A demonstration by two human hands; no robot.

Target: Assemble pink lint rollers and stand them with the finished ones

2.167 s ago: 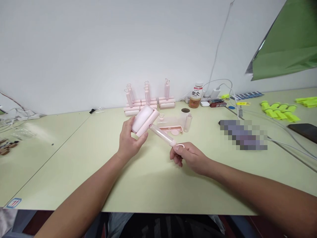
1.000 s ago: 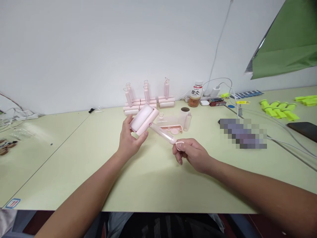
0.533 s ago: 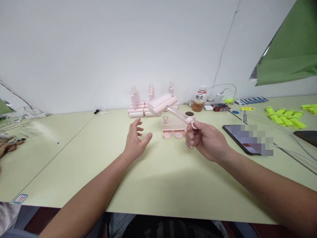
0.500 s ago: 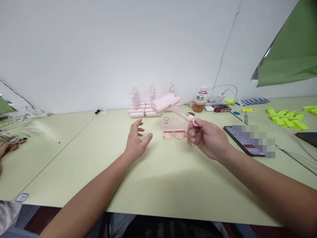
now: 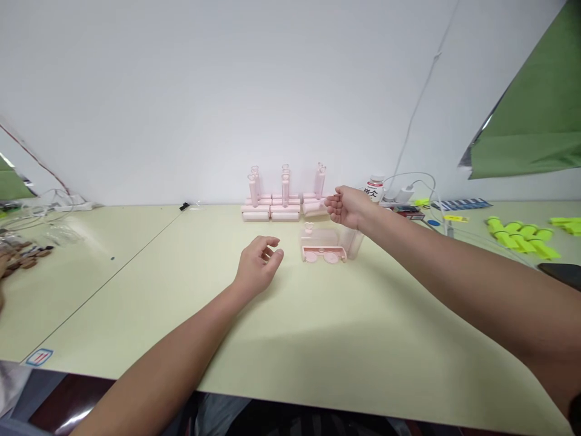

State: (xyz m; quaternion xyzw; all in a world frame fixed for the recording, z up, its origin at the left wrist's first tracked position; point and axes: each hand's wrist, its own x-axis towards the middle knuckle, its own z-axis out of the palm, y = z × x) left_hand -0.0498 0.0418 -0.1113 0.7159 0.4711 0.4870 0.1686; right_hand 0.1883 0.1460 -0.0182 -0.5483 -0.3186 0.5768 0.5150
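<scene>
Off to my right I see neon yellow-green parts (image 5: 517,232) on the pale table (image 5: 290,339), beneath a green sheet (image 5: 535,121). A drink bottle (image 5: 374,189) stands by white cables (image 5: 408,179) at the wall.

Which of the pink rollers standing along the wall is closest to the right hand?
The rightmost pink roller. The right hand sits right beside its base, while the middle roller and left roller stand farther left, clear of both hands.
</scene>
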